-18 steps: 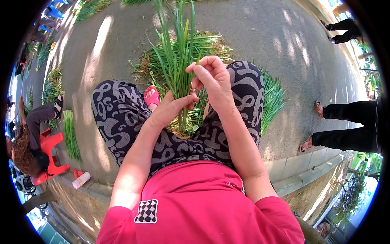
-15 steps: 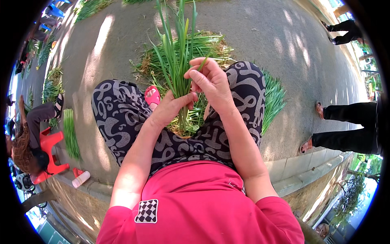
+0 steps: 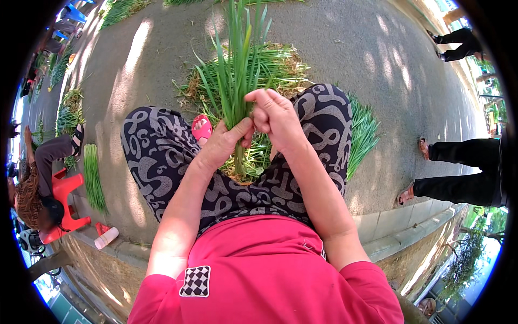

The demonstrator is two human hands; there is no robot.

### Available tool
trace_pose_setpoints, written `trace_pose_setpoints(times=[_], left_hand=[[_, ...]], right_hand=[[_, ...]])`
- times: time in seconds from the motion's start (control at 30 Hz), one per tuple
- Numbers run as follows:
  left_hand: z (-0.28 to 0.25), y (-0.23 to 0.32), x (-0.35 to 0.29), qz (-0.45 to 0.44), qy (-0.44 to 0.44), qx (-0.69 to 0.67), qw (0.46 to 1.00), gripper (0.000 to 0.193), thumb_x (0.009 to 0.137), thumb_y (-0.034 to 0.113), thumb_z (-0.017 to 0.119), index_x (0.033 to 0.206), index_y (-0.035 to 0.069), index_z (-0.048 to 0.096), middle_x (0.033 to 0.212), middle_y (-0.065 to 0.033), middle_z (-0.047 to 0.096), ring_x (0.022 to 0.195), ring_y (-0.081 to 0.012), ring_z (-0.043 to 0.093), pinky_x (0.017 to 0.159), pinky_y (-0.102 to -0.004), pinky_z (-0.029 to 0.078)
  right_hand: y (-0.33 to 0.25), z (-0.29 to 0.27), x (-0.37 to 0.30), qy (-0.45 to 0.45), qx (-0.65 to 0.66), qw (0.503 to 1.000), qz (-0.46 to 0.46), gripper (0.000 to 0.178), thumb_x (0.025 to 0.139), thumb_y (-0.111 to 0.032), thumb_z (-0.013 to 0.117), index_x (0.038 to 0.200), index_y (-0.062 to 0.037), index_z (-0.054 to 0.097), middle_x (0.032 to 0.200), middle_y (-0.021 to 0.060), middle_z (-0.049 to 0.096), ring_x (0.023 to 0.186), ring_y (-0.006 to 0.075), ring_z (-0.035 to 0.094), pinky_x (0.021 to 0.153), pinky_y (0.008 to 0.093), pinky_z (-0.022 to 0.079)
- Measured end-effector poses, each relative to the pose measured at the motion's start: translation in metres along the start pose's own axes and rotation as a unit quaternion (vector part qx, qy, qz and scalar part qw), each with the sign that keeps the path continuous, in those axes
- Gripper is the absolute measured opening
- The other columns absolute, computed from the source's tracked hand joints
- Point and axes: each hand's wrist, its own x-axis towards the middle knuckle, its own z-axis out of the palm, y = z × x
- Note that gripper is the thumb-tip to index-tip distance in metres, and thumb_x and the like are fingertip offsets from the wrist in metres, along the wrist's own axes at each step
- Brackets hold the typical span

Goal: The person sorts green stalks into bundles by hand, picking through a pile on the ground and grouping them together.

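My left hand [image 3: 222,144] grips a bunch of garlic chives [image 3: 235,89] around its lower stems, thumb across the front. The long flat leaves stand upright and fan out away from me; the pale stem ends point down between my knees. My right hand [image 3: 274,120] is beside the bunch at its right edge, fingers curled and thumb pressed in close to the left thumb. Whether a leaf is pinched in it is hidden. Just beyond, a pile of loose chives [image 3: 275,67] with brown, dry bits lies on the ground, and green and yellowed scraps [image 3: 259,156] lie between my legs.
A neat chive heap [image 3: 362,135] lies beside my right knee. At left are a laid-out bundle [image 3: 93,178], a red plastic stool [image 3: 69,202] with a person by it, and a pale cylinder [image 3: 107,237]. A person in black trousers [image 3: 458,167] stands at right, near a kerb [image 3: 399,245].
My right hand has curled its fingers tighter and come in against the bunch; the leaf sticking out by its fingers no longer shows. The left hand and bunch have shifted slightly left.
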Motion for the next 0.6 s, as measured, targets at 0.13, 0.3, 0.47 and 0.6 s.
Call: trace_pose_setpoints(times=[0.13, 0.3, 0.47, 0.6], left_hand=[[-0.001, 0.002, 0.001, 0.017, -0.005, -0.048, 0.999, 0.022, 0.097, 0.03, 0.054, 0.095, 0.008, 0.053, 0.069, 0.0018, 0.047, 0.061, -0.0095, 0.045, 0.061, -0.0247, 0.042], [-0.005, -0.001, 0.001, 0.013, 0.012, -0.044, 0.999, 0.019, 0.097, 0.027, 0.054, 0.099, 0.008, 0.054, 0.071, 0.002, 0.048, 0.062, -0.0092, 0.046, 0.061, -0.0242, 0.042], [-0.004, 0.0, 0.002, 0.002, 0.032, -0.004, 0.999, 0.022, 0.096, 0.028, 0.056, 0.1, 0.007, 0.055, 0.072, 0.0017, 0.049, 0.064, -0.009, 0.047, 0.06, -0.0234, 0.041], [-0.003, -0.003, 0.002, 0.0, 0.012, 0.03, 0.999, 0.022, 0.096, 0.027, 0.057, 0.1, 0.005, 0.055, 0.07, 0.0018, 0.049, 0.063, -0.0082, 0.048, 0.059, -0.0234, 0.041]], right_hand=[[-0.002, -0.007, 0.001, 0.007, 0.122, 0.992, 0.024, 0.022, 0.099, -0.023, 0.05, 0.104, -0.0032, 0.059, 0.06, -0.0058, 0.044, 0.047, 0.0047, 0.038, 0.044, 0.0213, 0.031], [0.004, -0.028, 0.003, 0.189, -0.402, 0.893, -0.07, 0.029, 0.092, -0.024, 0.059, 0.108, 0.0011, 0.058, 0.076, 0.0047, 0.059, 0.06, 0.0112, 0.055, 0.054, 0.0228, 0.045], [0.005, -0.033, 0.009, 0.224, -0.513, 0.797, -0.225, 0.027, 0.089, -0.015, 0.063, 0.109, 0.003, 0.059, 0.089, 0.009, 0.063, 0.08, 0.0146, 0.062, 0.069, 0.0253, 0.05], [-0.023, -0.014, 0.014, 0.158, -0.222, 0.948, -0.168, 0.015, 0.091, -0.011, 0.061, 0.102, -0.0008, 0.062, 0.08, -0.0004, 0.061, 0.061, 0.0048, 0.052, 0.053, 0.0184, 0.041]])
